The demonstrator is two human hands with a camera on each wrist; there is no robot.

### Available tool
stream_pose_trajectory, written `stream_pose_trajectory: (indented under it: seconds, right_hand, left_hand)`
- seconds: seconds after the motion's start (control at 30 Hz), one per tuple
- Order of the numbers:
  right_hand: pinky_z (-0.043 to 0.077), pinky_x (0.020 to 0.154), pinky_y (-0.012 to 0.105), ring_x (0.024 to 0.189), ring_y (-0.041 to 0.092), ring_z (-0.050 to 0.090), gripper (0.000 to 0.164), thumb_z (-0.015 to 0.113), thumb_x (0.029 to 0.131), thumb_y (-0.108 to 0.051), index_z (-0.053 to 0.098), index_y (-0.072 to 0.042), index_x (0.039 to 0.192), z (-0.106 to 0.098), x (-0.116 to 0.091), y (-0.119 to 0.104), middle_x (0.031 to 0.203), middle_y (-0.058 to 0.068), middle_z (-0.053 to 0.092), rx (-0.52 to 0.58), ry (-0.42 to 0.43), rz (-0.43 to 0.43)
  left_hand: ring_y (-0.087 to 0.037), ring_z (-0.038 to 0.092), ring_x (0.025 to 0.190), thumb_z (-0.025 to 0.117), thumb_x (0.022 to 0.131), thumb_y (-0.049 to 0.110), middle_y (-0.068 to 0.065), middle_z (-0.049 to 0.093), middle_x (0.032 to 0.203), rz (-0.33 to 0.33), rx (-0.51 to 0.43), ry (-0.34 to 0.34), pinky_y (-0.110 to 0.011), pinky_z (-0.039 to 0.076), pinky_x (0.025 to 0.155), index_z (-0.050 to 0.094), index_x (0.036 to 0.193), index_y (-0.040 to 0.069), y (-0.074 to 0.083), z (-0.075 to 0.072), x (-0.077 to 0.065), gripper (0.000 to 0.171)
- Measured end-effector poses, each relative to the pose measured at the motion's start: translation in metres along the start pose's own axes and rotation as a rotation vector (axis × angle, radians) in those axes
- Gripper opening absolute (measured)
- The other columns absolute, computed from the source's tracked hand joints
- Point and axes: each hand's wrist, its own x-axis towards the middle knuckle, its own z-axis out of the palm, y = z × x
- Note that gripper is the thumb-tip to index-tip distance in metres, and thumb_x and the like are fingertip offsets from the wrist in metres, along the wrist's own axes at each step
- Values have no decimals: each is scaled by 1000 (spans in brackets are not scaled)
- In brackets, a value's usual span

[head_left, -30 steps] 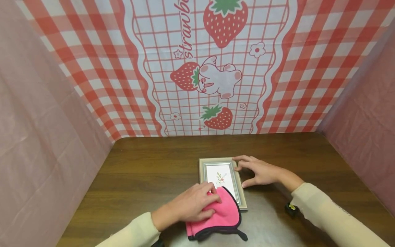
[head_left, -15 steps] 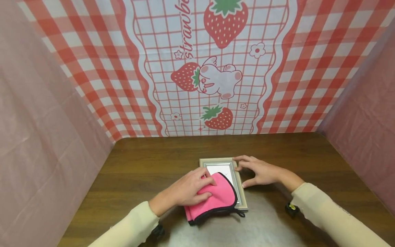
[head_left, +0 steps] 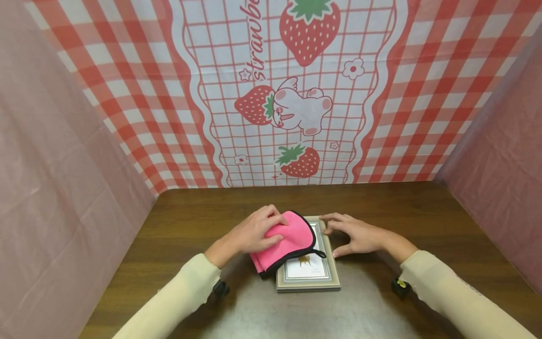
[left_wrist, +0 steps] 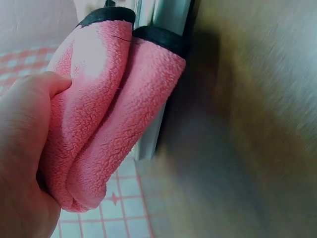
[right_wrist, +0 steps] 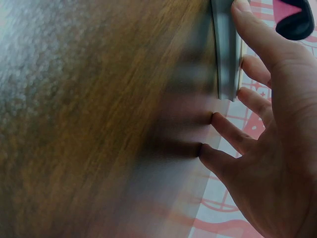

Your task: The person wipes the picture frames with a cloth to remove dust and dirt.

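A picture frame (head_left: 334, 270) with a pale border lies flat on the table, its printed sheet partly visible below the cloth. My left hand (head_left: 256, 230) grips a folded pink cloth (head_left: 294, 238) with black edging and a small loop. The cloth covers the upper left of the frame, and its fuzzy folds show in the left wrist view. At the frame's right side my right hand (head_left: 357, 235) holds the edge, fingers bent near the far corner and thumb lower down. In the right wrist view its outer fingertips (right_wrist: 205, 148) rest on the table.
The brown wooden table (head_left: 203, 207) reaches back to a red-and-white checked backdrop (head_left: 296, 113) with strawberries. Pink cloth walls (head_left: 72, 165) stand at the left and right. Small dark wrist devices (head_left: 400, 287) sit under both sleeves.
My left hand has slid the cloth away from me over the frame, from its near part to its far left part, uncovering the near end. The right hand and frame stay put.
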Motion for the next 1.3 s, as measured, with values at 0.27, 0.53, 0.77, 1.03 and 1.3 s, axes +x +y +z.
stream_pose_trajectory:
  seconds: [0.27, 0.53, 0.77, 1.03, 1.3]
  right_hand:
    - [53, 111, 70, 147, 48, 56, 45, 92, 93, -48, 73, -24, 126, -1, 1, -1, 168, 21, 54, -1, -4, -2]
    - [52, 111, 71, 147, 48, 55, 46, 92, 92, -48, 73, -24, 126, -1, 1, -1, 169, 21, 53, 12, -5, 9]
    - [51, 112, 71, 149, 48, 54, 46, 92, 93, -48, 73, -24, 127, -1, 0, -1, 171, 21, 52, 22, -8, 14]
    - [52, 111, 70, 148, 48, 55, 44, 92, 93, -47, 72, -24, 125, -2, 0, -1, 170, 21, 52, 25, -7, 5]
    - [51, 111, 71, 148, 48, 54, 46, 91, 94, -48, 72, -23, 128, -2, 0, -2, 171, 22, 51, 27, -19, 18]
  left_hand:
    - [-24, 64, 112, 81, 103, 24, -10, 68, 123, -74, 66, -37, -42, 59, 99, 76, 131, 13, -19, -12, 20, 31]
    - [-25, 64, 118, 79, 106, 27, -8, 69, 127, -110, 172, -59, -44, 56, 100, 76, 137, 17, -30, -20, 43, 33]
    - [-28, 66, 121, 78, 107, 28, -9, 70, 132, -113, 240, -47, -45, 53, 97, 75, 138, 20, -38, -24, 62, 32]
    - [-31, 63, 125, 75, 109, 32, -11, 68, 139, -131, 316, -105, -48, 54, 100, 73, 143, 23, -47, -22, 79, 35]
    - [-31, 63, 130, 72, 111, 33, -9, 67, 145, -178, 290, -129, -50, 53, 105, 72, 145, 28, -56, -6, 94, 34]
